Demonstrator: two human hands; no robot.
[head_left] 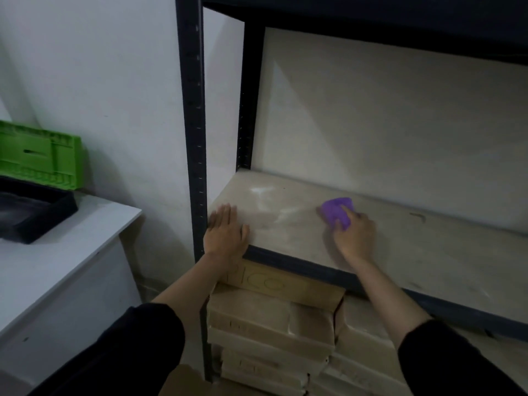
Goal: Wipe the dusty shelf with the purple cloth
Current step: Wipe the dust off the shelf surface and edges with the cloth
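Note:
The dusty shelf is a pale board in a dark metal frame, with whitish dust streaks near its left rear. My right hand presses the bunched purple cloth onto the board, right of the streaks. My left hand lies flat, fingers together, on the shelf's front left corner beside the upright post. Both forearms reach in from below, in dark sleeves.
The frame's dark upright post stands left of the shelf, and another dark shelf hangs above. Stacked cardboard boxes fill the level below. A white table at left holds a black tray and green crate.

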